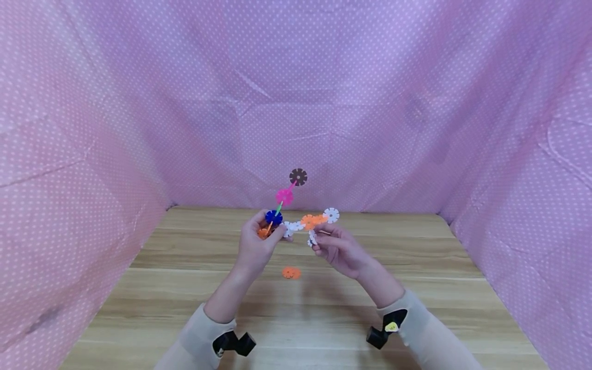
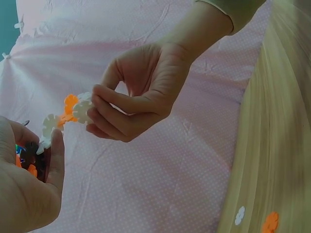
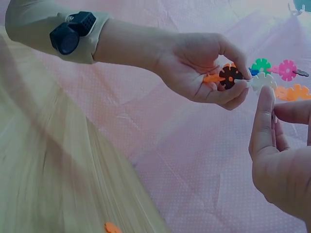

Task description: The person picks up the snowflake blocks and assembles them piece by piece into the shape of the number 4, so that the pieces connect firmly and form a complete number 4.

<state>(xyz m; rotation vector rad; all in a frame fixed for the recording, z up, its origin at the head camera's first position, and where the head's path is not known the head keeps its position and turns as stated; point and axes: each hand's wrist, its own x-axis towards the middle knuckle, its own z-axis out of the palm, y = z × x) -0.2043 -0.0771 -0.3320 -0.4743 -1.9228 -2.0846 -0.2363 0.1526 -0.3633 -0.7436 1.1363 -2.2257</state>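
A chain of notched plastic snowflake discs is held up between both hands above the table. My left hand grips it near a blue disc and a dark disc. From there one branch rises through a green edge-on disc and a pink disc to a black disc. Another branch runs right through white discs and orange discs to a white disc. My right hand pinches a white disc below the orange ones; its fingertips partly hide it.
Loose orange discs lie on the wooden table below the hands. A loose white disc lies beside an orange one in the left wrist view. Pink dotted cloth hangs around the table's back and sides.
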